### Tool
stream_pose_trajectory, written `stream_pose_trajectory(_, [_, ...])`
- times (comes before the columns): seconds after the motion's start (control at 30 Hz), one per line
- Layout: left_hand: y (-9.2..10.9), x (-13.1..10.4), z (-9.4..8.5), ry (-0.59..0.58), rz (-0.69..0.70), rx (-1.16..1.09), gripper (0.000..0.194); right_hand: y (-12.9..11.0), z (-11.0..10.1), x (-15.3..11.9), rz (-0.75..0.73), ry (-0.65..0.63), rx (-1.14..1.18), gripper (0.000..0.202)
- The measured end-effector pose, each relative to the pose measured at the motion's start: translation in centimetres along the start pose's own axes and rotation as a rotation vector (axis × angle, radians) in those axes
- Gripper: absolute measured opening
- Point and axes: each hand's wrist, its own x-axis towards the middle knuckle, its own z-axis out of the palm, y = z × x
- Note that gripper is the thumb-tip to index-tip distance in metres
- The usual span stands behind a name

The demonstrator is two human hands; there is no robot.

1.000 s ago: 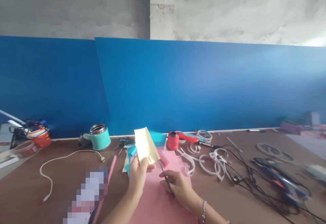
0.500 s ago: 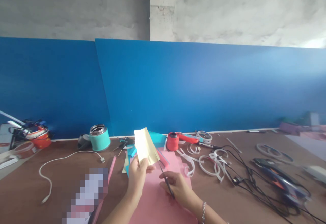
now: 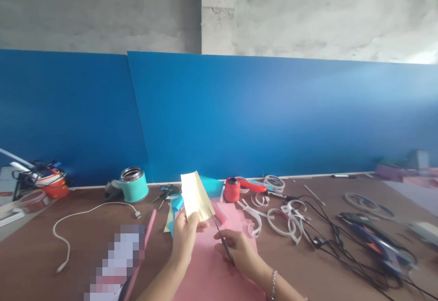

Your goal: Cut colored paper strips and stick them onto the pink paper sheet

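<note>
My left hand [image 3: 185, 237] pinches the lower end of a creased pale yellow sheet of paper [image 3: 195, 196], thumb in front, holding it up above the table. In my right hand [image 3: 241, 250] is a slim dark tool [image 3: 226, 248]; its thin tip points up to the paper's lower right corner. Whether the tip touches the paper I cannot tell, and the tool's exact kind is unclear. Beneath both hands lie pink sheets [image 3: 208, 269], with blue paper [image 3: 211, 186] behind the yellow sheet.
A teal metal-lined cup [image 3: 135, 190] and a red tool [image 3: 232, 190] stand at the back. White strips [image 3: 256, 219] and black cables [image 3: 337, 237] lie to the right. On the left are a white USB cable [image 3: 92, 208] and an orange-red container [image 3: 56, 187]. A blue partition [image 3: 256, 118] rises behind.
Almost nothing differs. Both hands, the yellow paper and the slim dark tool keep practically the same places, with only a very slight shift of the view.
</note>
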Motion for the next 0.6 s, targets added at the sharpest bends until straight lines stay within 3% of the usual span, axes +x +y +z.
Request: stream_pose_trajectory(0.6, [0.26, -0.03, 0.11, 0.016, -0.009, -0.009, 0.034, -0.42, -0.08, -0.14, 0.018, 0.011, -0.009, 0.033])
